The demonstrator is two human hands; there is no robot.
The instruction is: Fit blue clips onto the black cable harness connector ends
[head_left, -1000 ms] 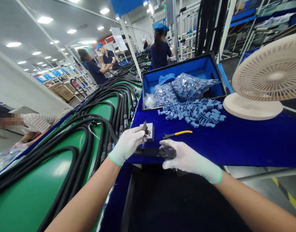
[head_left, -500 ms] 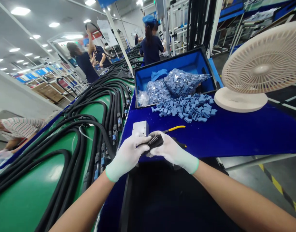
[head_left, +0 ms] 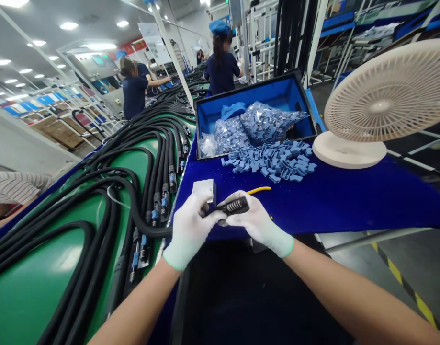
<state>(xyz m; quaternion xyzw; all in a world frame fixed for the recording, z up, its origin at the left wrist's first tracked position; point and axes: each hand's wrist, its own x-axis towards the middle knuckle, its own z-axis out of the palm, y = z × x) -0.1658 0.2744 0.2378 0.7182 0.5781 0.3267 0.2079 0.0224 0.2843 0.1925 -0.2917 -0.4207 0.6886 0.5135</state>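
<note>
Black housing (head_left: 245, 203) now cradles spring (head_left: 235, 206) (apart earlier), between hands (head_left: 255, 220).

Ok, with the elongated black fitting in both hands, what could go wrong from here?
The exposed silver coil spring in the black fitting could slip out if the right hand shifts. The thick black hose reaching the left hand might tug the fitting askew. The yellow-handled tool beyond could get knocked.

Blue bench (head_left: 349, 201) bears fan (head_left: 349, 149), crate (head_left: 309, 108), blue clips (head_left: 277, 160).
</note>
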